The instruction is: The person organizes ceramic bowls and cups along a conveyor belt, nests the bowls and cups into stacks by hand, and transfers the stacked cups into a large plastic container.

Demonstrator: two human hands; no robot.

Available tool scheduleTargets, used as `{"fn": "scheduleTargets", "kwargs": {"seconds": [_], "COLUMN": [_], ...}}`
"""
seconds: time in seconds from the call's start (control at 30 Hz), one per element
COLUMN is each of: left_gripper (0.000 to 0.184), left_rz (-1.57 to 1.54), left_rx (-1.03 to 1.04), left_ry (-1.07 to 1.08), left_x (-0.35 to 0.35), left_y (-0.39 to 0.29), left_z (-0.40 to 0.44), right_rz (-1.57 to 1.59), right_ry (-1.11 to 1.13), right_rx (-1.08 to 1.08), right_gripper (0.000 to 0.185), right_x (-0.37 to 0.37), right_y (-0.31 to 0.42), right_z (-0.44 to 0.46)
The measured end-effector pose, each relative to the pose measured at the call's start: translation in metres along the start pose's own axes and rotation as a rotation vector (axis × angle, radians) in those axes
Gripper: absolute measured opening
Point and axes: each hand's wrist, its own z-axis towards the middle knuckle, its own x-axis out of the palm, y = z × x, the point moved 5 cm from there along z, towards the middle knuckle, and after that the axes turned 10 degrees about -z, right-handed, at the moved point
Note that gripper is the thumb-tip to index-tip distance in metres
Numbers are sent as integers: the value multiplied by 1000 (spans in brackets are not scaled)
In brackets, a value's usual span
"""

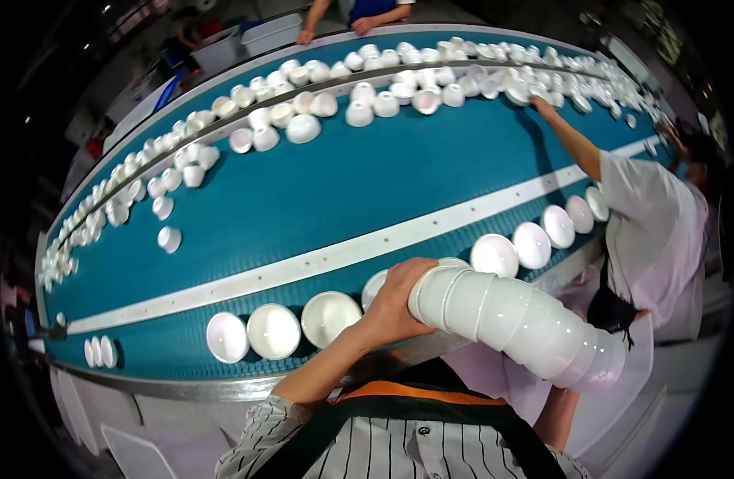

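A long, curved stack of nested white bowls (pixel 514 315) is held sideways in front of my body, above the near edge of the conveyor. My left hand (pixel 399 303) is closed around its left end. Under the right end, my right hand (pixel 565 397) supports the stack; most of its fingers are hidden behind the bowls. Near my left hand, single white bowls stand in the near lane with their mouths facing me, among them one bowl (pixel 331 318) beside my wrist. Further right, another bowl (pixel 495 255) stands just behind the stack.
A teal conveyor (pixel 303 207) is divided by a white rail (pixel 383 243). Many small white bowls (pixel 303 128) crowd its far side. A co-worker (pixel 654 215) on the right reaches over the belt. Another person's hands (pixel 363 25) rest at the far edge. Plastic bins (pixel 151 451) stand below.
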Motion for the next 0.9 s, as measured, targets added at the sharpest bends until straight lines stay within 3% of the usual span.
{"fn": "scheduleTargets", "kwargs": {"seconds": [0.17,0.27,0.3,0.33,0.4,0.5,0.6,0.7,0.77,0.9], "left_gripper": [87,85,84,83,84,85,84,80,79,82], "left_rz": [-133,-418,-409,-338,-327,-507,-517,-542,-543,-424], "left_rx": [-98,-162,-72,-9,-118,36,-19,4,35,62], "left_ry": [234,400,460,538,729,943,1160,1332,1433,1681], "left_x": [123,226,268,309,407,546,688,813,862,947], "left_y": [-35,-52,-50,-62,-78,-72,-60,-39,-33,12], "left_z": [47,79,87,95,95,74,58,41,27,3], "right_rz": [-148,-396,-425,-378,-182,28,110,-131,-82,310], "right_ry": [-142,-459,-564,-626,-720,-880,-1005,-1122,-1197,-1055], "right_rx": [-87,-15,19,29,23,5,38,156,177,117], "right_gripper": [44,43,43,40,39,42,45,44,45,52], "right_x": [-57,-82,-99,-123,-184,-269,-356,-451,-502,-589], "right_y": [93,157,167,177,192,190,192,188,149,119], "right_z": [-86,-124,-144,-160,-201,-274,-332,-371,-414,-412]}}
